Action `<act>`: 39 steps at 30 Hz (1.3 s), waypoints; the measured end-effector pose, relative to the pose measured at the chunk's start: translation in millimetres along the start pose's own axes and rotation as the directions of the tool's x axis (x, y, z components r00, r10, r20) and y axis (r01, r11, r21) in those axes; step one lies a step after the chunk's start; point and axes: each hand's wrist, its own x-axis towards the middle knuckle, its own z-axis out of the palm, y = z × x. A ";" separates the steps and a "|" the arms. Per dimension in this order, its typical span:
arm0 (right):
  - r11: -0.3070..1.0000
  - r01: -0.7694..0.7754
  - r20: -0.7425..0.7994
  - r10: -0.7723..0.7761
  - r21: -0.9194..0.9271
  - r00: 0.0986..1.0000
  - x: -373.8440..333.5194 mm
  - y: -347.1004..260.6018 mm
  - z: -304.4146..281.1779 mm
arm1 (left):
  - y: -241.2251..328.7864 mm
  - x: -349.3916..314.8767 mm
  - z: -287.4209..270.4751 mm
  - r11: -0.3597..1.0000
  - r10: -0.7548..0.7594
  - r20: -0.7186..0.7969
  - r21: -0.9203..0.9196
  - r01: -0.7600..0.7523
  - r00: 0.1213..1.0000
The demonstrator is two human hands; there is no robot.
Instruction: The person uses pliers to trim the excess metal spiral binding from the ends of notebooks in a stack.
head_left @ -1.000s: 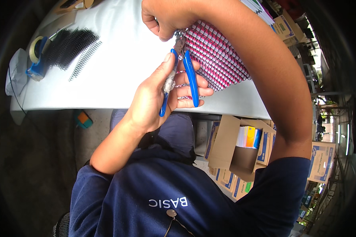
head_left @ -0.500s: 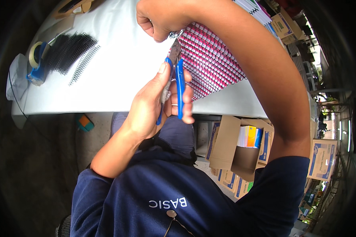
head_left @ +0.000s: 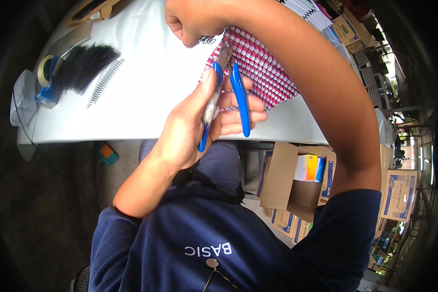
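Blue-handled metal pliers [head_left: 225, 56], presumably light and stiff, best held by both handles [head_left: 241, 102], sit spread in my left hand's [head_left: 186, 119] grip over a pink-and-white rowed stack [head_left: 265, 68]; my right hand [head_left: 194, 22] curls, its grip hidden.

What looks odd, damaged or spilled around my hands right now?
The blue-handled pliers in your left hand: their left handle carries a lumpy whitish patch, while the right handle is plain blue. That mismatch may be a makeshift wrap, but I can't tell for sure. I see no spill.
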 end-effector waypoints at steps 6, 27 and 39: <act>0.981 0.168 -0.130 -0.181 -0.100 0.975 -18.9 -6.1 -15.0 | 9.2 11.1 -19.0 0.990 0.007 0.205 -0.137 0.022 0.979; 0.996 -0.027 0.144 0.039 -0.085 0.989 -2.8 -8.4 -20.6 | 11.5 2.8 10.6 1.000 -0.005 0.055 0.022 0.004 0.998; 0.871 -0.066 -0.300 0.237 0.487 0.924 -43.9 -19.7 -39.1 | 9.7 6.0 -4.8 0.985 0.025 0.173 -0.171 0.005 0.985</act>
